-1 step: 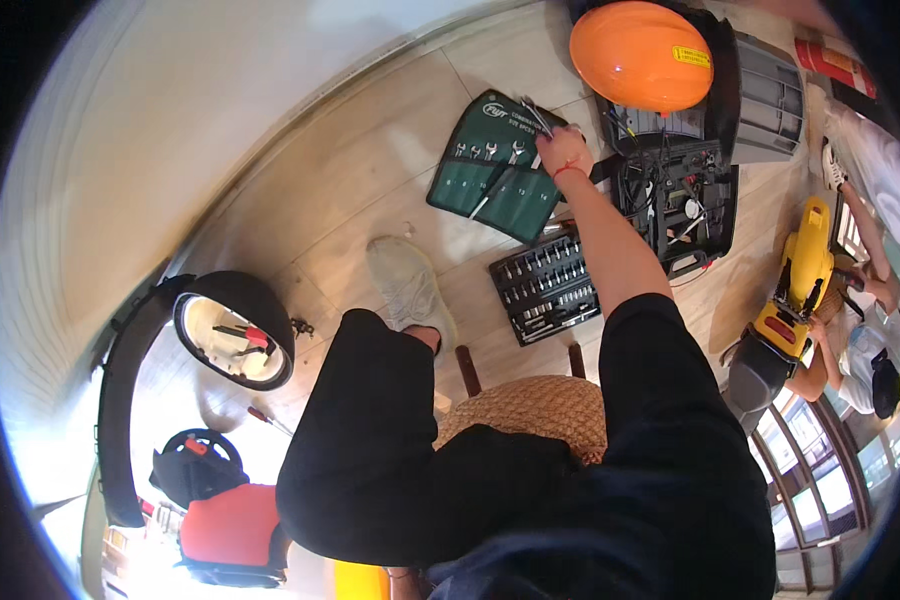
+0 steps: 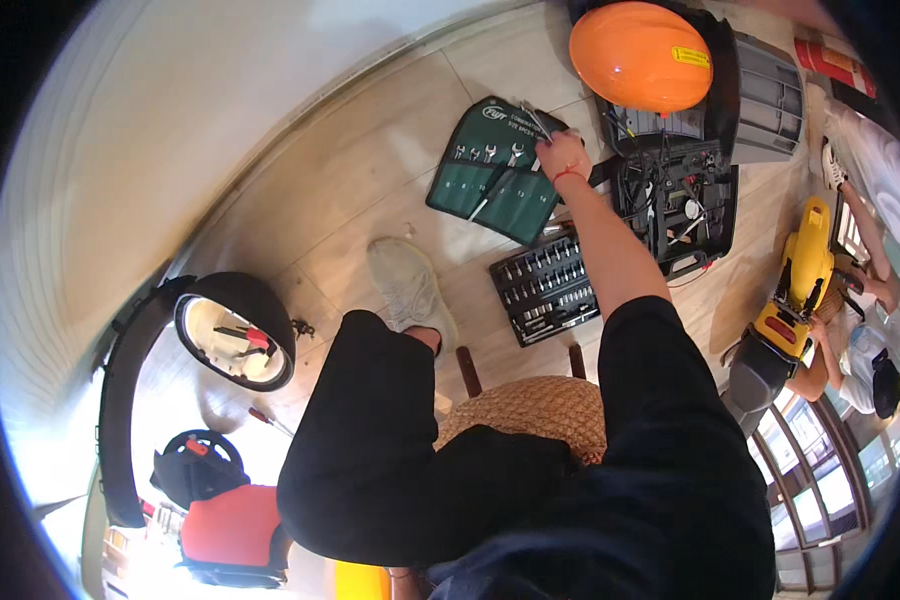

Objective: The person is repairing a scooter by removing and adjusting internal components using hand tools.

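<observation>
My right hand [image 2: 565, 157] reaches forward over the right edge of a dark green wrench pouch [image 2: 500, 215] lying on the floor. Its fingers are closed around a silver wrench [image 2: 538, 122], whose far end sticks out beyond the fingers. Several combination wrenches [image 2: 516, 153], graded in size, sit in the pouch's pockets with their heads showing. Just below the pouch, partly behind my forearm, a black socket set case [image 2: 510, 318] lies with rows of silver sockets. I cannot see my left hand.
An open black tool case [image 2: 725, 215] and an orange helmet [image 2: 642, 55] lie to the right. A black helmet [image 2: 275, 335] rests at left, near a screwdriver [image 2: 260, 414]. Below me is a woven stool [image 2: 520, 405]. Another person holds a yellow machine [image 2: 812, 245] at far right.
The upper edge of the pouch has dropped slightly toward me. My right hand stays on the wrench with hardly any shift.
</observation>
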Motion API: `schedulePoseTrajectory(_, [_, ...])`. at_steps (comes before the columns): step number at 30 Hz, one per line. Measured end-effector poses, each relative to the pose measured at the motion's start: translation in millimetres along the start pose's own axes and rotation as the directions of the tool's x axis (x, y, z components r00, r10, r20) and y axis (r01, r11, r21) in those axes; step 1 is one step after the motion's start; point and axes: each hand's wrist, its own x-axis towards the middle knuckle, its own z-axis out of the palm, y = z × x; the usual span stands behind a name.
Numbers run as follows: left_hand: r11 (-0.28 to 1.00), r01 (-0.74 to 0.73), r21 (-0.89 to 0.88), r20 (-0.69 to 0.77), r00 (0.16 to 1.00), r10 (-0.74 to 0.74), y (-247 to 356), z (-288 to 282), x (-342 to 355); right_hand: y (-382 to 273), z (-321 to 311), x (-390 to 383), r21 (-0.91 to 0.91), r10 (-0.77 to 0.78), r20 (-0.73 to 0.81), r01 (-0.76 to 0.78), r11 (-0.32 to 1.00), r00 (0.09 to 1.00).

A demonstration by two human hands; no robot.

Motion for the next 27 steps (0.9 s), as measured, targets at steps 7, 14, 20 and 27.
schedulePoseTrajectory(7, [0.993,-0.002,-0.116,-0.003,1.0,0.002,0,3,1,-3,21,-24,0.288,-0.056,-0.029,0.062,0.956,0.998])
schedulePoseTrajectory(14, [0.952,-0.014,-0.305,-0.027,1.0,0.006,-1,5,-8,-56,23,-42,0.119,0.331,0.166,-0.352,0.929,0.929])
schedulePoseTrajectory(20, [0.883,-0.038,-0.469,-0.075,0.997,0.003,-11,12,-13,-53,22,-10,0.245,0.379,0.153,-0.407,0.88,0.913])
schedulePoseTrajectory(27, [0.787,-0.05,-0.615,-0.107,0.994,-0.02,-28,23,-23,-26,-17,18,0.837,0.198,0.052,-0.151,0.525,0.979])
